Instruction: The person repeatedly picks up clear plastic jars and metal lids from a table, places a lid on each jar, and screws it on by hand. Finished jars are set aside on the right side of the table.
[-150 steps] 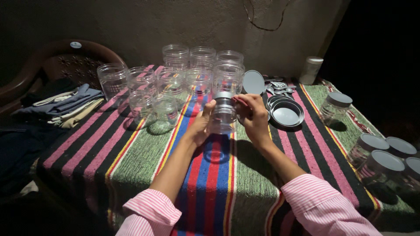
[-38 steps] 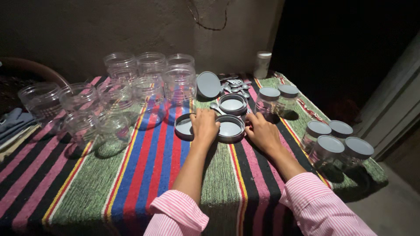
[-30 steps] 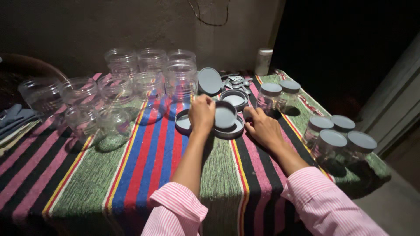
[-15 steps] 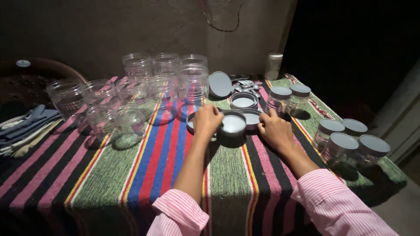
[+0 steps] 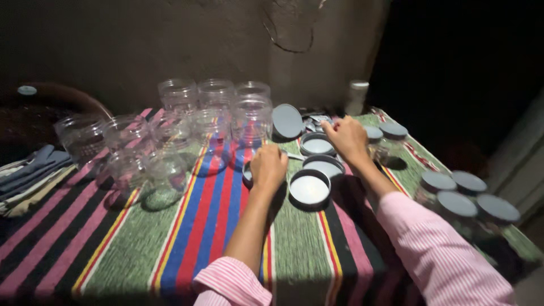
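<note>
Hands rest among loose grey lids point(image 5: 309, 188) on a striped cloth point(image 5: 170, 226), left hand point(image 5: 268, 167) curled over one, right hand point(image 5: 347, 137) gripping nothing visible; lids look light, stiff, best pinched by the rim.

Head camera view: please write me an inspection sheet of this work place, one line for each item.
Surface: table under a striped cloth in green, pink, black, blue and red.
Job's things: grey lids lying upside down, one nearest, two more behind it; another lid leans on an open jar.
Clutter: empty clear jars grouped at the left and back; closed jars with grey lids at the right edge; folded cloths at far left.
Hands: left hand rests over a lid that is mostly hidden; right hand reaches among lids at the back, grasp unclear.
Cables: a thin wire loop on the wall.
Surroundings: dark wall, dark opening at right.
</note>
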